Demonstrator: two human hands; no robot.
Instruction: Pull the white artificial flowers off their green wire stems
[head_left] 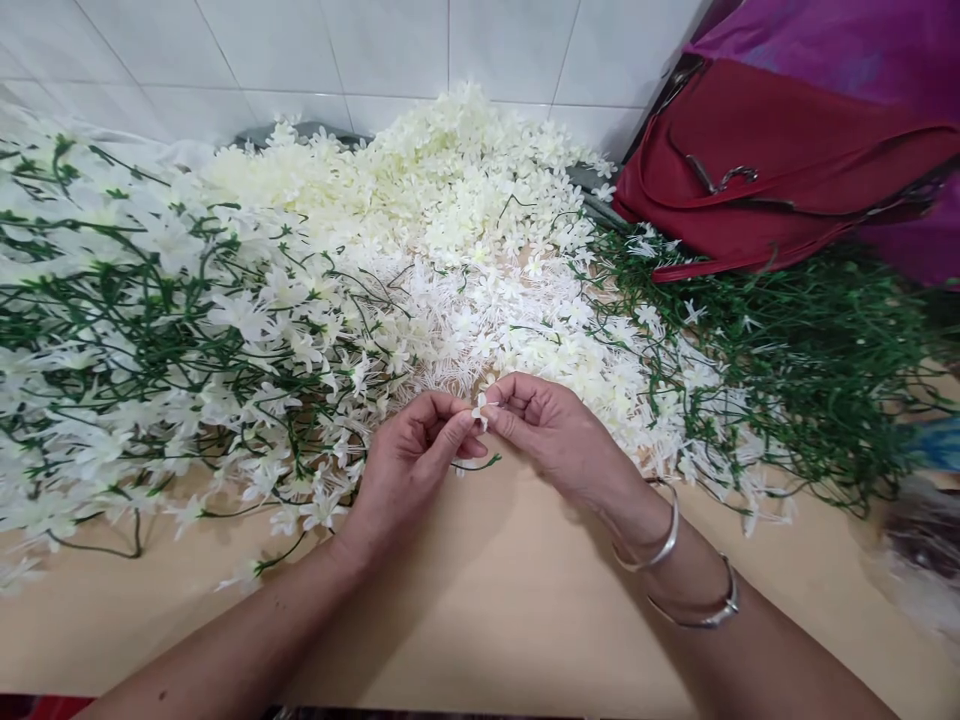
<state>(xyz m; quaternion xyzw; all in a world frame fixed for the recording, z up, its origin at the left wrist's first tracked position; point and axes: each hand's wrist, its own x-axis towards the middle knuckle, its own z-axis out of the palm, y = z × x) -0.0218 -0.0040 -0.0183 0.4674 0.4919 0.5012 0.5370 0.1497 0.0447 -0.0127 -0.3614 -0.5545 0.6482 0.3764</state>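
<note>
Just above the table's middle, my two hands meet at a small white artificial flower (481, 411). My left hand (420, 450) is closed, its thumb and forefinger pinching the flower from the left; a short green stem (484, 467) pokes out below those fingers. From the other side, my right hand (544, 430) pinches the flower between thumb and fingertips. Beyond the hands lie loose white flower pieces (525, 350) and thin white stamen strands (450, 330). Where the stem joins the flower is hidden by my fingers.
White flowers on green stems (172, 330) are heaped at the left. Cream blossoms (465, 180) pile against the tiled wall (390, 50). Bare green stems (810, 340) lie at the right, below a red handbag (765, 160). A clear plastic bag (926, 545) sits at the tan table's (510, 620) right edge.
</note>
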